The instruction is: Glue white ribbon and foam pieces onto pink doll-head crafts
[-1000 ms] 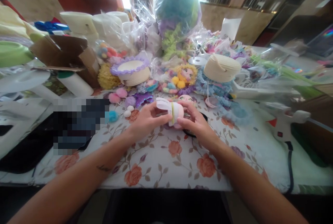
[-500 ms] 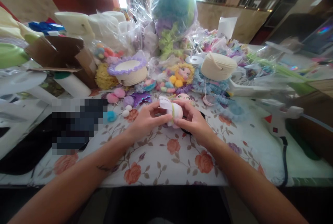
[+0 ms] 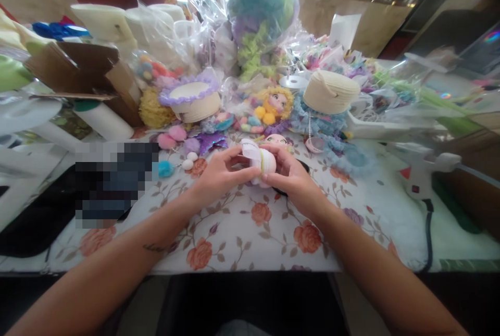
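Since one second ago, we see only little change: the loose white strip (image 3: 250,151) stands somewhat closer to the white roll (image 3: 269,163), so our handling seems at the same step. The roll lies between the fingertips of our left hand (image 3: 217,175) and right hand (image 3: 292,173), both gripping it.

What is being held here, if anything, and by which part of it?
A white bundle: the left hand grips its left side near the yellowish band, the right hand its right side.
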A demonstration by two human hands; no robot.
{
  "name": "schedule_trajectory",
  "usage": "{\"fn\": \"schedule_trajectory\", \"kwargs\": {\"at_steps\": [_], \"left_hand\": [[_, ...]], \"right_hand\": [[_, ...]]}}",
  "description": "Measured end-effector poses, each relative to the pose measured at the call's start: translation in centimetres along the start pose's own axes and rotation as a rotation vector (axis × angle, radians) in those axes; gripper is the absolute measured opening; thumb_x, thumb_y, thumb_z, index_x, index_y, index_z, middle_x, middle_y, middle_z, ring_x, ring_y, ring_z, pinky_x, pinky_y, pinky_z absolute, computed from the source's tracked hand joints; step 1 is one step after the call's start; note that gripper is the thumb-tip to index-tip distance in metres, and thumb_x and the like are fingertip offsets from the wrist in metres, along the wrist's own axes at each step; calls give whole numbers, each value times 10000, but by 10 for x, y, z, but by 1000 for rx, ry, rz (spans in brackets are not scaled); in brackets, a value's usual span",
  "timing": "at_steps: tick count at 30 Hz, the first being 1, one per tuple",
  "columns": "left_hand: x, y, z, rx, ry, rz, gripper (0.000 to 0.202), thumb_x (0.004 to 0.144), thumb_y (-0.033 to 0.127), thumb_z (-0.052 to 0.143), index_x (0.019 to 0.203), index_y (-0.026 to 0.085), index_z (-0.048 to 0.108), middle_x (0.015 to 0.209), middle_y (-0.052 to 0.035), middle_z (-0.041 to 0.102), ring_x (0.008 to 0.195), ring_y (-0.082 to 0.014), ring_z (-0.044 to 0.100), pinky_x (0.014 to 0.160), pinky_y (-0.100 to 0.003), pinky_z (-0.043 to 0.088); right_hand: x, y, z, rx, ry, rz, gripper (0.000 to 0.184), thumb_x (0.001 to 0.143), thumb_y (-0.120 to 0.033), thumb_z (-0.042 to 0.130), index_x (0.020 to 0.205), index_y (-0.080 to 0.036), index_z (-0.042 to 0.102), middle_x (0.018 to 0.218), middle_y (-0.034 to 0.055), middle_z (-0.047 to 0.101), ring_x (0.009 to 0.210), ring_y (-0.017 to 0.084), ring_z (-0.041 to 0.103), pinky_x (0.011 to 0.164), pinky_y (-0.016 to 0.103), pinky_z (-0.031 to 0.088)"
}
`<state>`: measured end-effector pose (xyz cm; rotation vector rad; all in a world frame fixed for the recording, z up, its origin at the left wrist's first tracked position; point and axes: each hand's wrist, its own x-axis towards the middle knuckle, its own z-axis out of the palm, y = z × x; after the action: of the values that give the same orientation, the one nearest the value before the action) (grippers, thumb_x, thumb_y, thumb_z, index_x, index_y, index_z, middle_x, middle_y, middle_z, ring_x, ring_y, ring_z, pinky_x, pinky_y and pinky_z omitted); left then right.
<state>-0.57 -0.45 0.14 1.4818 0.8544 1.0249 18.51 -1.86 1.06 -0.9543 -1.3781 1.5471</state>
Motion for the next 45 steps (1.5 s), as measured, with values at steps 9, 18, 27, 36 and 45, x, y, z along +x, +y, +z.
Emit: {"fn": "schedule_trajectory", "kwargs": {"at_steps": [9,18,27,36,45], "left_hand": [[0,7,3,40,30,-5,406,762,387,791,1098,174,707,1075,-80,740,1016,-279,684,808,-340,564],[0,5,3,29,32,6,403,751,354,803,1100,171,718,1081,-77,743,1025,-280,685,892,-375,551],[0,3,0,-49,21,-70,340,751,332,793,1047,178,729,1004,-69,759,949,-270,701,786,-343,553],[-1,2,1,-128,17,-125,377,743,402,793,1023,156,728,1031,-90,746,914,-260,711,751,-340,588],[-1,3,6,-185,23,-132,462,775,385,779,1137,160,601,1096,-115,734,943,-266,726,758,-349,604]], "right_hand": [[1,0,-2,2,-23,14,524,740,-203,701,1246,-276,585,1245,43,632,1051,206,620,771,281,558],[2,1,0,-31,9,-5,551,689,-154,693,1222,-254,597,1240,45,642,1053,210,635,814,297,561],[2,-3,0,-44,19,13,514,703,-205,719,1206,-246,621,1154,50,675,945,194,658,682,273,585],[2,0,3,-189,97,-114,483,687,-198,726,1161,-216,638,1122,53,693,982,220,675,795,323,582],[2,10,4,-448,178,-236,460,739,-251,649,1197,-244,603,1242,47,637,970,231,659,819,364,564]]}}
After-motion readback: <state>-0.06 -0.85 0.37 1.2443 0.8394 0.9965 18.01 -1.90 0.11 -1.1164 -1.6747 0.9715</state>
